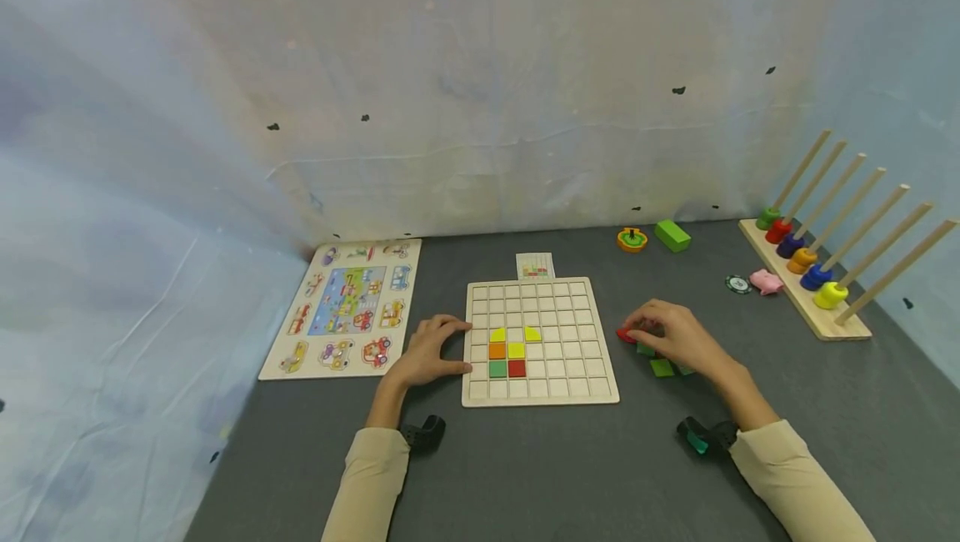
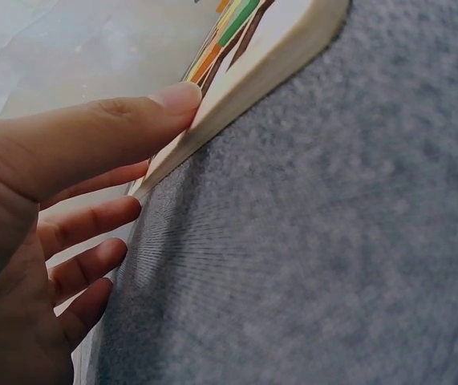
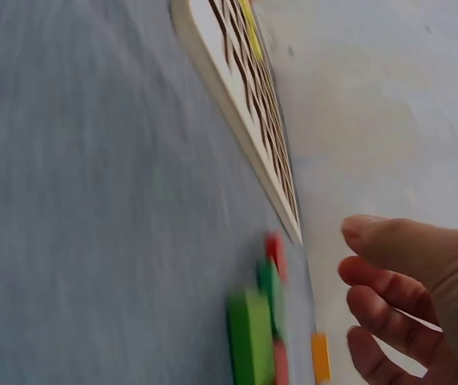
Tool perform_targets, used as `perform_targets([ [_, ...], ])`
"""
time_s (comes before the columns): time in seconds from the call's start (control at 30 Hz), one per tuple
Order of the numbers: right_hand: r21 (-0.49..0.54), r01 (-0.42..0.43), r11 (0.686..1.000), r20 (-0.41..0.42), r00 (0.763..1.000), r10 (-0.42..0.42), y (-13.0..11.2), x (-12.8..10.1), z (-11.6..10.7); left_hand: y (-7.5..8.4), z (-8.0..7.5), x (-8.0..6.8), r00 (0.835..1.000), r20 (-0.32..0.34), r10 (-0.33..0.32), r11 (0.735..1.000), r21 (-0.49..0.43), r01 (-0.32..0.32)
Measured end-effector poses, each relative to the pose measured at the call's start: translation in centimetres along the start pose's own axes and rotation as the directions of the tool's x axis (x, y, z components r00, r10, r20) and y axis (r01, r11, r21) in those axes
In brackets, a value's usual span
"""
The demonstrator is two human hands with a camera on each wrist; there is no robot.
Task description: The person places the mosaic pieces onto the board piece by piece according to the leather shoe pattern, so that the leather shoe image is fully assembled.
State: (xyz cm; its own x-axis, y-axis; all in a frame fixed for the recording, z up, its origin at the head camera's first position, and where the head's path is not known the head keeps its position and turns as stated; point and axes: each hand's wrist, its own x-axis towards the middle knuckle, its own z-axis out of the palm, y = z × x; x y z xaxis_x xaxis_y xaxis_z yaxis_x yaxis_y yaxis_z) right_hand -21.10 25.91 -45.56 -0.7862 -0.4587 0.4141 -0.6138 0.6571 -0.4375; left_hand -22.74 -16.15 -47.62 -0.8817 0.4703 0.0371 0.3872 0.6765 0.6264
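A wooden grid board lies in the middle of the dark table, with flat yellow, orange, green and red pieces in several left-hand cells, among them a yellow square and a red square. My left hand touches the board's left edge, thumb and fingers spread along it. To the board's right, my right hand hovers over a small group of pieces. Its fingertips are close above a red piece; in the right wrist view nothing shows between thumb and fingers. Beside the red one lie green pieces.
A small pattern card touches the board's far edge. Left stands a vehicle picture puzzle. Farther right are a green block, an orange-and-green toy, a chip, a pink pig and a peg stand with coloured rings.
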Motion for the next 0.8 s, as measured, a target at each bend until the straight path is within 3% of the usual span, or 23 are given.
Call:
perform_targets([
  [0.2, 0.009, -0.085, 0.996, 0.086, 0.993, 0.084, 1.6, -1.8, -2.2, 0.1, -0.1, 0.0, 1.000, 0.005, -0.004, 1.000, -0.005, 0.004],
  [0.37, 0.001, -0.033, 0.999, 0.146, 0.989, 0.032, 2.3, -2.7, -3.1, 0.2, -0.1, 0.0, 1.000, 0.008, -0.007, 1.000, -0.002, 0.007],
  [0.53, 0.001, -0.004, 1.000, 0.139, 0.990, 0.004, 2.9, -3.3, -2.6, 0.1, -0.1, 0.1, 1.000, 0.004, -0.005, 1.000, 0.006, 0.005],
  [0.8, -0.034, -0.117, 0.993, 0.083, 0.989, 0.120, 2.9, -3.2, -0.9, 0.1, -0.1, 0.0, 1.000, -0.004, 0.001, 1.000, -0.004, -0.001],
])
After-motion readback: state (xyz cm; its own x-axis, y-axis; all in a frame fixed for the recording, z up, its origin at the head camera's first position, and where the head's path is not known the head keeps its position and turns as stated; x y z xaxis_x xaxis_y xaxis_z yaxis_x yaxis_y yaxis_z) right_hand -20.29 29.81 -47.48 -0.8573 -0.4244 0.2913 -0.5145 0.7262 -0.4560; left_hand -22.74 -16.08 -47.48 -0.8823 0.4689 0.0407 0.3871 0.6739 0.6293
